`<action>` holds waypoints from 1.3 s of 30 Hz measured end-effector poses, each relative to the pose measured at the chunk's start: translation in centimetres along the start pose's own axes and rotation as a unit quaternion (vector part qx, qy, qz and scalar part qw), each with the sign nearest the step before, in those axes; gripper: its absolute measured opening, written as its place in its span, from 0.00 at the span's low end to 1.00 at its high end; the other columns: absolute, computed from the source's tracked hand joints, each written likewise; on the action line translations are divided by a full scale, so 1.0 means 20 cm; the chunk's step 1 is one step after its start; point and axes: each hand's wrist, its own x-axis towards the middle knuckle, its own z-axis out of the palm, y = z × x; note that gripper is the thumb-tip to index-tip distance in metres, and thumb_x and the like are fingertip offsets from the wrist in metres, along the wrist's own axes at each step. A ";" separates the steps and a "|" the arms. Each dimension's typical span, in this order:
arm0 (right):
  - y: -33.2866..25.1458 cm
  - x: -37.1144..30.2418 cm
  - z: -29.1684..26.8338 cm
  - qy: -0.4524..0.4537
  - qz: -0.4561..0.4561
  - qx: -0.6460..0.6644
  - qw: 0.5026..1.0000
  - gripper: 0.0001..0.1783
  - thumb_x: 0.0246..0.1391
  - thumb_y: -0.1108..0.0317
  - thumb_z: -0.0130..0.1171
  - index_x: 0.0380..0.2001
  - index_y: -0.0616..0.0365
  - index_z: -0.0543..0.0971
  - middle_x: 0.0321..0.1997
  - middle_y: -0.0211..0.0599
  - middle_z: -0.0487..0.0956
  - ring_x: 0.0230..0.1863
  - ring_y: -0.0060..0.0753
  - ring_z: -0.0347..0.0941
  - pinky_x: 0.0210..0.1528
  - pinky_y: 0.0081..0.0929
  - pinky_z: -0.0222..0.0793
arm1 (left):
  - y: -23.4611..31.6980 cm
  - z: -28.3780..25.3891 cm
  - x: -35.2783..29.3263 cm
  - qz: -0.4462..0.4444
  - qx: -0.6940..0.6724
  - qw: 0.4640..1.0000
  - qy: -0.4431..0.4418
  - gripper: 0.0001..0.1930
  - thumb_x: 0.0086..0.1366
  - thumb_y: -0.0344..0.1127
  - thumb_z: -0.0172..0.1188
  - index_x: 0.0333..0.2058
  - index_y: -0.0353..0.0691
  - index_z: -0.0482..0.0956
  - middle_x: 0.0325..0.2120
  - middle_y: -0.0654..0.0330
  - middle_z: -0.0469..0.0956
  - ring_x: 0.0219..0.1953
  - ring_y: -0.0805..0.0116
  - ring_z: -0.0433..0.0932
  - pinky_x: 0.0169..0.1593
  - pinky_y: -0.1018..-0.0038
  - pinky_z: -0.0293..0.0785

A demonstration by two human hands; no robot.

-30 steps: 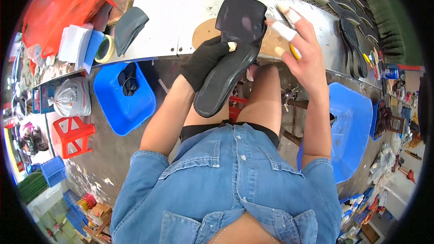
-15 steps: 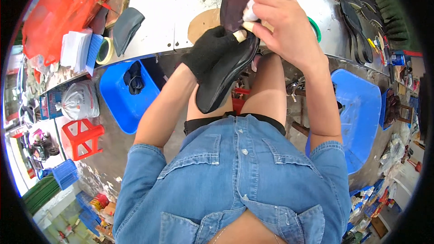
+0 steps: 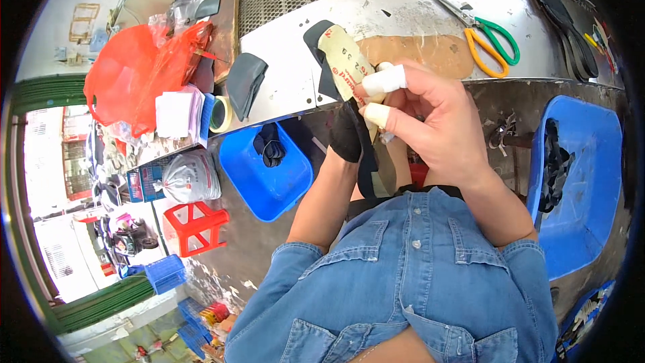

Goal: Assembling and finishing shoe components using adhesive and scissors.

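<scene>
My left hand, in a black glove with its fingers partly hidden, grips a black insole over my lap. The insole stands tilted, with its pale printed underside in sight and a black flap folded out along its left edge. White and cream wraps cover fingertips of my right hand. Its thumb and fingers are pinched together at the insole's right edge. On the metal bench, a tan sole-shaped board lies just beyond my hands. Scissors with green and yellow handles rest against the board's right end.
A folded dark piece, a tape roll and a red plastic bag sit on the left. Below the bench stand a blue bin, a red stool and, at right, another blue bin. Black straps lie far right.
The insole has been turned from its black face to its pale underside. My view has swung left, and the scissors and more of the tan board now show.
</scene>
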 end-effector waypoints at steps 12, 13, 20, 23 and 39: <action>0.04 0.04 -0.02 -0.037 0.044 0.100 0.993 0.11 0.48 0.77 0.60 0.37 0.64 0.78 0.29 0.27 0.78 0.30 0.12 0.73 0.34 0.12 0.69 | 0.13 0.10 -0.05 -0.026 0.054 0.998 0.002 0.30 0.54 0.51 0.64 0.51 0.42 0.66 0.35 0.63 0.73 0.29 0.76 0.75 0.26 0.81 0.72; 0.04 0.03 -0.02 -0.032 0.034 0.087 0.995 0.11 0.48 0.77 0.60 0.37 0.64 0.77 0.31 0.28 0.78 0.32 0.13 0.73 0.35 0.13 0.70 | 0.13 0.09 -0.05 -0.025 0.053 0.998 0.002 0.30 0.54 0.51 0.64 0.51 0.42 0.66 0.35 0.63 0.73 0.29 0.76 0.75 0.26 0.81 0.72; 0.06 0.05 -0.06 -0.079 0.034 0.094 0.992 0.10 0.50 0.79 0.58 0.38 0.65 0.77 0.36 0.31 0.79 0.37 0.15 0.74 0.40 0.15 0.70 | 0.12 0.13 -0.03 -0.007 0.041 0.999 -0.009 0.30 0.54 0.55 0.63 0.49 0.41 0.68 0.30 0.64 0.74 0.27 0.76 0.75 0.23 0.82 0.71; 0.04 0.05 -0.02 -0.026 0.048 0.128 0.990 0.08 0.50 0.79 0.57 0.36 0.64 0.76 0.31 0.28 0.77 0.34 0.15 0.73 0.38 0.14 0.69 | 0.14 0.17 -0.03 -0.013 0.062 0.998 0.011 0.29 0.55 0.56 0.62 0.46 0.40 0.70 0.27 0.64 0.74 0.26 0.77 0.74 0.21 0.82 0.69; 0.12 0.11 0.00 -0.001 -0.079 -0.081 0.994 0.07 0.47 0.75 0.59 0.32 0.64 0.75 0.21 0.30 0.68 0.21 0.18 0.63 0.23 0.19 0.58 | 0.02 0.03 0.04 -0.031 -0.196 0.953 -0.228 0.27 0.61 0.58 0.52 0.43 0.36 0.69 0.24 0.60 0.74 0.15 0.79 0.67 0.14 0.84 0.62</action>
